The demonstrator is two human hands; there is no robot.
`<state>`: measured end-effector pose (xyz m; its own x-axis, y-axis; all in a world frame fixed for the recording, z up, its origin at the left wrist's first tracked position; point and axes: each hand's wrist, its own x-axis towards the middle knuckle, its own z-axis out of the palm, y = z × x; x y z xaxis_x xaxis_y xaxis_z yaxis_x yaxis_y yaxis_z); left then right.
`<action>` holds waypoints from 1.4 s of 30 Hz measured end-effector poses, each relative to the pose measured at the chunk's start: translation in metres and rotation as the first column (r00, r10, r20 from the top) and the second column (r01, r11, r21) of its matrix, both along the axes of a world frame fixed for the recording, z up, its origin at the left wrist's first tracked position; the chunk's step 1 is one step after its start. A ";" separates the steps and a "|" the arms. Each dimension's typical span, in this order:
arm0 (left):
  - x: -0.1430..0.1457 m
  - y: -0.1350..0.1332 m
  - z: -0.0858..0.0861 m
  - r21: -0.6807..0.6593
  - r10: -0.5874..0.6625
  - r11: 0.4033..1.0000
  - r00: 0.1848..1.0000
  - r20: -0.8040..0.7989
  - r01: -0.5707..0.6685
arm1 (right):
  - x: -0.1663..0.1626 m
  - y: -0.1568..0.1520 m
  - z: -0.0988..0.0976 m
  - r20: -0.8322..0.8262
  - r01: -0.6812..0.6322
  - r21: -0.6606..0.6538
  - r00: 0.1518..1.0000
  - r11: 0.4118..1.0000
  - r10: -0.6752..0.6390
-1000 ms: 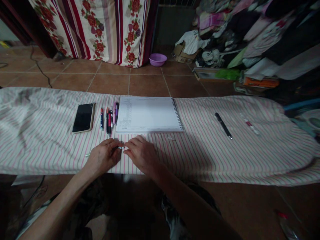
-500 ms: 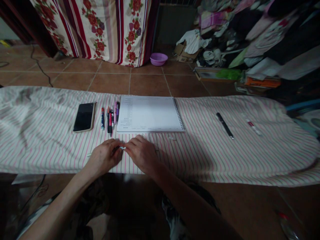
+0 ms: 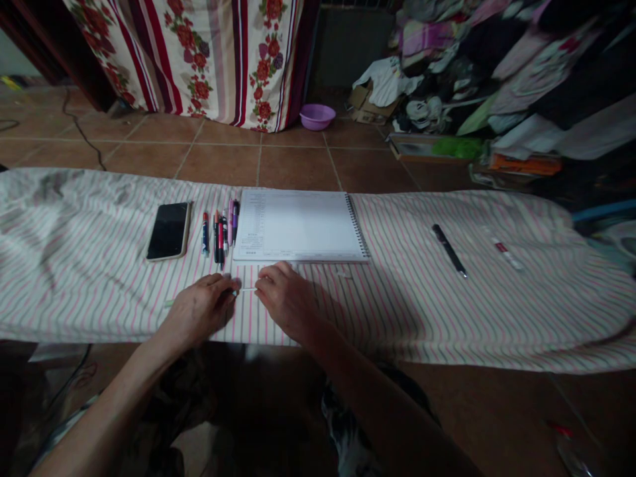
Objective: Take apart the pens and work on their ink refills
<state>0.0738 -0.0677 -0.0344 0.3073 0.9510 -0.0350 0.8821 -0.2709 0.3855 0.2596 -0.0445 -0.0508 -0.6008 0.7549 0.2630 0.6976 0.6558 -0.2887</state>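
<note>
My left hand [image 3: 201,301] is closed around a slim pen, most of it hidden in the fist. Its pale green end [image 3: 169,303] sticks out on the left side. A thin white pen refill [image 3: 247,289] spans the gap between my two hands, coming from the pen's tip. The fingers of my right hand [image 3: 285,295] pinch the refill's other end. Both hands are low over the striped cloth [image 3: 387,298], just in front of a spiral-bound pad [image 3: 311,225]. A small whitish piece [image 3: 344,273] lies on the cloth near my right hand.
Several pens [image 3: 220,235] lie left of the pad, and a phone [image 3: 169,230] is farther left. To the right are a black pen [image 3: 449,250] and a white-and-red tube-like item [image 3: 505,254]. On the tiled floor beyond stands a purple basin [image 3: 318,117].
My hands have moved apart, the left going leftward and the right slightly rightward. More of the thin white refill now shows between them.
</note>
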 end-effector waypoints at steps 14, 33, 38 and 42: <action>-0.009 -0.002 0.006 0.000 0.039 0.999 0.999 -0.006 -0.039 | -0.006 -0.001 0.000 0.039 -0.009 0.027 0.999 1.000 0.008; -0.022 -0.002 -0.001 0.269 -0.046 0.954 0.951 -0.305 0.132 | -0.011 0.002 0.000 0.057 0.005 -0.048 0.998 0.999 -0.003; -0.004 -0.007 0.017 0.254 -0.088 0.935 0.858 -0.506 0.246 | -0.009 0.001 0.002 0.050 0.002 -0.049 0.999 0.999 0.001; 0.001 -0.006 0.019 0.247 -0.081 0.937 0.843 -0.532 0.246 | -0.010 0.000 0.002 0.062 0.001 -0.027 0.998 1.000 0.001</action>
